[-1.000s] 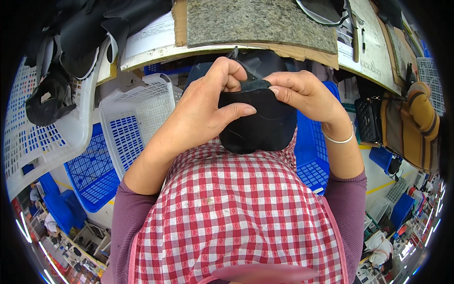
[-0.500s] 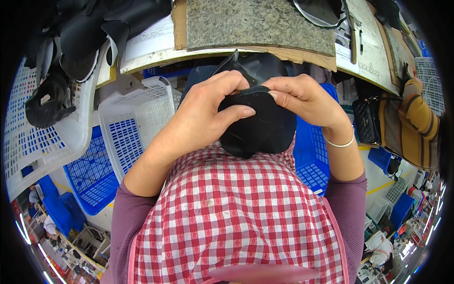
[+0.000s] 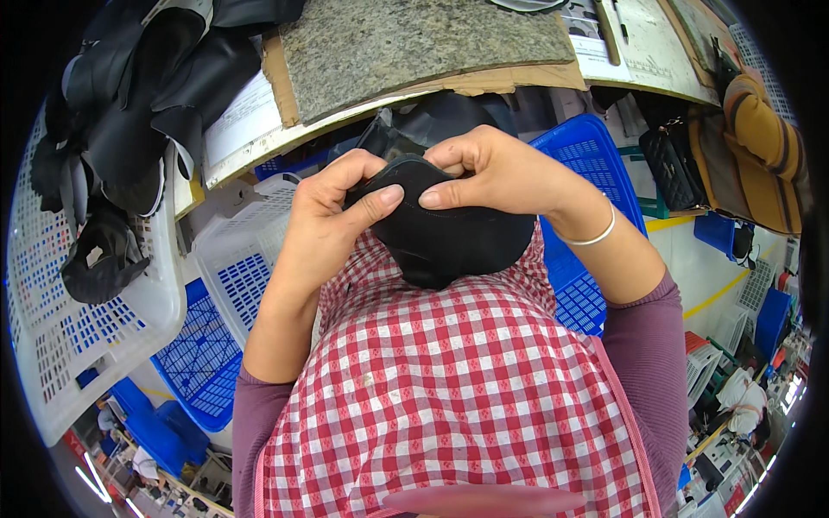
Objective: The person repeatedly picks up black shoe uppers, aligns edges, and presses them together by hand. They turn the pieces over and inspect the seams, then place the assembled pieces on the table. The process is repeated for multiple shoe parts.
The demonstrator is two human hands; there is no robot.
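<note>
At the centre of the frame, both hands grip a black shoe piece (image 3: 449, 237) held over a red-checked apron (image 3: 449, 397). The left hand (image 3: 332, 220) pinches its upper edge between thumb and fingers, and the right hand (image 3: 496, 173) pinches just beside it, thumbs almost touching. A white basket (image 3: 229, 259) sits left of them, and a blue basket (image 3: 583, 164) to the right, below the worktop (image 3: 414, 43).

White perforated basket (image 3: 78, 345) at left held dark shoe parts (image 3: 104, 259). Smaller white basket (image 3: 233, 268) beside it, blue crates (image 3: 199, 363) below. Grey stone slab (image 3: 406, 43) lay on bench edge (image 3: 250, 147). Blue crate (image 3: 587, 164) at right, near black bag (image 3: 669, 164).
</note>
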